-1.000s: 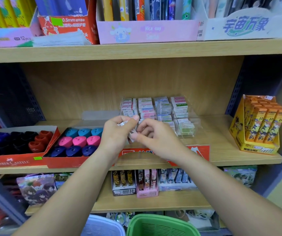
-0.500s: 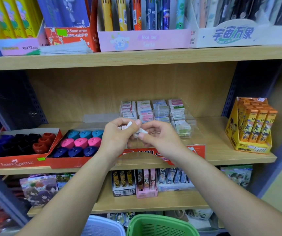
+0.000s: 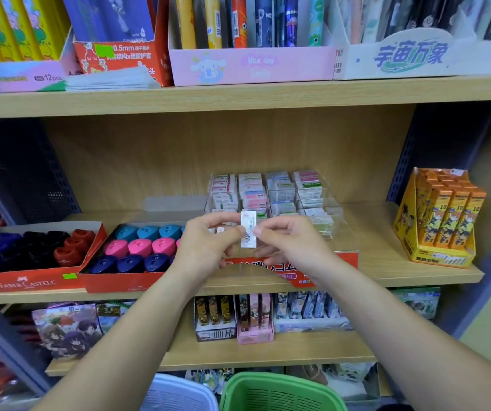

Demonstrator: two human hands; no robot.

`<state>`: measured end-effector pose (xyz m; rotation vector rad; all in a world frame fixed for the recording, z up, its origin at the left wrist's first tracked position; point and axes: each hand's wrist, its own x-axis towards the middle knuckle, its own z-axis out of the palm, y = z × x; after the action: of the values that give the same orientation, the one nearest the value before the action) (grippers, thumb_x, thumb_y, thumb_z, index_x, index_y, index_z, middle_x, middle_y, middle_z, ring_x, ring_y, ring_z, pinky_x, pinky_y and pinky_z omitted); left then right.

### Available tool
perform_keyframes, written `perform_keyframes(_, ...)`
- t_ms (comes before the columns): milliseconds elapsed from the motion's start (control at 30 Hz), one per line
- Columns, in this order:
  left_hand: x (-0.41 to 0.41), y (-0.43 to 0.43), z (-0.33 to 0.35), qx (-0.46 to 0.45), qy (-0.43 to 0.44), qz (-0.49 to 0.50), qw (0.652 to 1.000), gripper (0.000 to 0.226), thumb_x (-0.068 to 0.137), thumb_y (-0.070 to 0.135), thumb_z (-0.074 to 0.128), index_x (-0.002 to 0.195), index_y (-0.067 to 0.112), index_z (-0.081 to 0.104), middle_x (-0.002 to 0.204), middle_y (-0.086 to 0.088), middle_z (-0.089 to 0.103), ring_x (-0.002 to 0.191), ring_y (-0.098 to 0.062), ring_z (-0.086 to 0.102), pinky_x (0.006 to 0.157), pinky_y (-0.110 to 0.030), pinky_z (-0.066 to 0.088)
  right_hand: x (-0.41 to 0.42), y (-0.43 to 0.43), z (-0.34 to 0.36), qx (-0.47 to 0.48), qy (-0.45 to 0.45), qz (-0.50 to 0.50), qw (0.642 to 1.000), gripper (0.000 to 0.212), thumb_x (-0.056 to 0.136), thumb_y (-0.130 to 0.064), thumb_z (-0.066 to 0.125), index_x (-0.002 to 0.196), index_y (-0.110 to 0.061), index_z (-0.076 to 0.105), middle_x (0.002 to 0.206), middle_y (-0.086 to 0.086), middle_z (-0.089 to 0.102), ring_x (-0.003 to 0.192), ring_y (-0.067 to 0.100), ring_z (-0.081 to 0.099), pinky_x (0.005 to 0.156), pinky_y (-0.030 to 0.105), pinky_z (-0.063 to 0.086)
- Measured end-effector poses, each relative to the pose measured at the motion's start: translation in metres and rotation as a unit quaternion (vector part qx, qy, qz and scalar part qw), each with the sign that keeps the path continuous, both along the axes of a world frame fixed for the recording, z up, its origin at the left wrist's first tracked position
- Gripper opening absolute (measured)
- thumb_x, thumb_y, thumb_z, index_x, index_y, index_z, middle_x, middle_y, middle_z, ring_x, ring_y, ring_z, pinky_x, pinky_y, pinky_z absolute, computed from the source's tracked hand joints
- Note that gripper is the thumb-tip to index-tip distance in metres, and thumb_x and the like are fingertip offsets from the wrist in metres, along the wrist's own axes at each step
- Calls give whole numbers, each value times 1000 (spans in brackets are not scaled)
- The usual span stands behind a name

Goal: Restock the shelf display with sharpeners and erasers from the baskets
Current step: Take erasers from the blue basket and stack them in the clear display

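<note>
Both hands meet at the middle shelf (image 3: pixel 410 271), in front of the clear acrylic eraser display (image 3: pixel 271 194). Left hand (image 3: pixel 205 247) and right hand (image 3: pixel 291 244) each pinch one side edge of a small white wrapped eraser (image 3: pixel 248 229), held upright between thumb and forefinger tips; remaining fingers curled loosely. The print on the eraser's wrapper is too small to read.

Display: four columns of stacked wrapped erasers; labels not legible. A red sign strip (image 3: pixel 348 262) runs along its front, mostly hidden by the hands.

To the left, two red trays. Outer tray (image 3: pixel 27 283) reads "FABER-CASTELL"; holds blue, black and red sharpeners. Inner tray (image 3: pixel 119 284) holds teal, pink and navy sharpeners (image 3: pixel 140 246) in rows.

To the right, an orange display box (image 3: pixel 443 221) of cartoon-printed packs marked "10".

Upper shelf: pink box (image 3: pixel 253 66) reading "Nice day", red box (image 3: pixel 125 57) marked "0.5mm", a box marked "12pcs" (image 3: pixel 30 77).

Bottom edge: green basket (image 3: pixel 279 393) and white basket (image 3: pixel 179 396), contents not visible.
</note>
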<state>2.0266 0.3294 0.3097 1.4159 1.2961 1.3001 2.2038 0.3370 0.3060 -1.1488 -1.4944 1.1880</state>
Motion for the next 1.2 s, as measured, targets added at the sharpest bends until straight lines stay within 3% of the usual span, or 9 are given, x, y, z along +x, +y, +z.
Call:
perform_keyframes(200,-3,-7,-4,1,66,-36,997,11,91,14,74,98,22,79,56,13,60,42,-6,44,40,-23,38,0,3,1,47,-52,42,997,26,95,-10,68,117,-25,66,82,2,72,71,16,70,68,27,57)
perform_keyframes(300,-7,-9,-7,-2,78,-25,997,5,90,17,75,91,22,77,68,10,65,43,-4,47,42,-24,41,1,5,0,62,-92,49,993,25,95,-2,62,110,-19,71,88,8,72,70,17,70,68,28,58)
perform_keyframes(433,-25,-5,-8,-10,65,21,998,14,92,8,68,94,22,72,89,6,69,63,-13,60,60,-33,55,6,13,1,51,-68,5,996,17,93,1,65,101,-13,71,87,11,76,76,24,75,73,35,63)
perform_keyframes(633,-61,5,-6,-36,-9,66,997,32,89,-10,60,103,18,66,105,-1,70,95,-24,69,88,-43,57,-7,43,8,90,-80,-72,990,13,88,-9,75,98,-14,68,72,6,73,60,9,67,65,25,55)
perform_keyframes(767,-82,14,-9,-51,-79,78,993,33,95,-14,55,108,16,61,121,-12,65,107,-22,70,94,-47,55,-31,78,11,121,-100,-103,982,14,87,-9,76,93,-18,66,86,4,68,68,16,68,53,22,54)
perform_keyframes(833,-92,17,-11,-41,-96,82,991,33,95,-13,56,114,14,60,120,-15,66,109,-22,69,94,-45,55,-42,96,8,131,-136,-121,975,13,87,-13,76,91,-22,67,84,-1,67,70,19,69,47,28,55)
perform_keyframes(1033,-112,16,-18,-19,-96,52,994,28,97,-4,59,115,17,63,113,-10,73,99,-19,75,68,-20,55,-69,134,-4,144,-248,-88,954,10,89,-21,72,83,-28,68,78,-9,69,75,11,66,68,27,51)
perform_keyframes(1133,-118,17,-21,-22,-117,45,992,24,98,2,61,118,15,63,111,-8,74,102,-19,75,77,-28,58,-70,142,-6,181,-338,-61,922,13,91,-18,66,82,-25,73,89,-8,72,89,14,67,81,30,53)
perform_keyframes(1200,-121,19,-23,-23,-137,44,989,22,98,3,60,118,12,64,107,-8,76,102,-21,74,80,-29,60,-70,145,-8,205,-392,-42,896,15,90,-18,65,80,-25,74,98,-3,67,92,17,65,80,30,49)
